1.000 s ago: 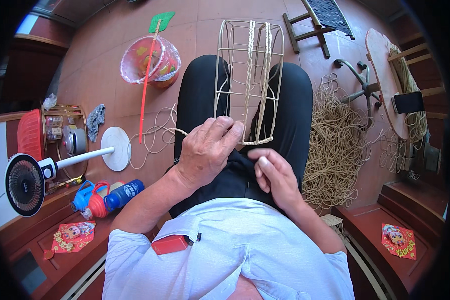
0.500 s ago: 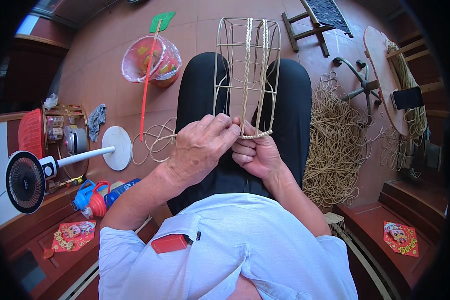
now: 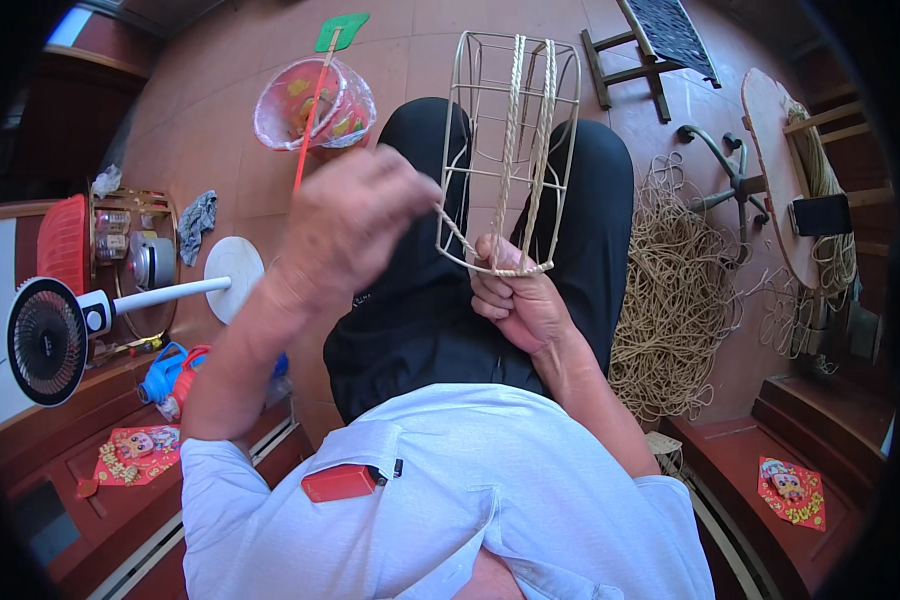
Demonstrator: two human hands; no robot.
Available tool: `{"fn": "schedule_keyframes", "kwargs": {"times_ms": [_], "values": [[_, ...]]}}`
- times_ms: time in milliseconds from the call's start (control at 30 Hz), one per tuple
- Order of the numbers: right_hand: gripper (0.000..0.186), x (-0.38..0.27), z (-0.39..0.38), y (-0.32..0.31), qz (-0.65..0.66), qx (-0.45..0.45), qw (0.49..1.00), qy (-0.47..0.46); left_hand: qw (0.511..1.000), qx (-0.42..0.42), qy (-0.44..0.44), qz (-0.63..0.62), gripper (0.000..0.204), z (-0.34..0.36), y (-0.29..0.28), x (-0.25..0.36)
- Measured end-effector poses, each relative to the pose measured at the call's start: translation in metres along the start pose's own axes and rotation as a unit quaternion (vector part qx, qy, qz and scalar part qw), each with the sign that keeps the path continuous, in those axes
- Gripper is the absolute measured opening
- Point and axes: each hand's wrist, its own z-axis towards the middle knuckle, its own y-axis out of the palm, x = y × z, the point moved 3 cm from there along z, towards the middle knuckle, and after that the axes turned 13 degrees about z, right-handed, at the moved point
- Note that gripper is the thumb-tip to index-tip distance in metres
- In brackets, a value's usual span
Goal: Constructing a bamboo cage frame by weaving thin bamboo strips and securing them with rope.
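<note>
The right hand [image 3: 520,302] pinches the corded lower rim of the openwork wire frame [image 3: 488,174], which sits between the knees; a looser pinch could let it twist. Apart, the blurred left hand [image 3: 355,218] grips a straight twisted cord [image 3: 456,232]; overpulling could bend the thin wire.

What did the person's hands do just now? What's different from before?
The left hand swung up and to the left, away from the frame's near end, with the cord stretched between them. The right hand, apart from the wire frame at first, took hold of its near end. The rope pile and bucket stayed put.
</note>
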Motion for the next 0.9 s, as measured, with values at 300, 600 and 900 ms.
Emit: {"fn": "schedule_keyframes", "kwargs": {"times_ms": [300, 600, 900], "values": [[0.019, 0.007, -0.027, -0.006, -0.16, 0.078, 0.983, -0.047, 0.976, 0.175, -0.064, 0.112, 0.018, -0.011, -0.014, 0.006], [0.023, 0.009, -0.044, 0.012, -0.198, 0.13, 0.97, -0.046, 0.994, 0.056, -0.092, 0.001, 0.028, -0.067, 0.044, 0.085], [0.023, 0.005, -0.057, 0.033, -0.143, 0.149, 0.978, -0.012, 0.996, -0.006, -0.084, -0.027, 0.021, -0.07, 0.061, 0.091]]}}
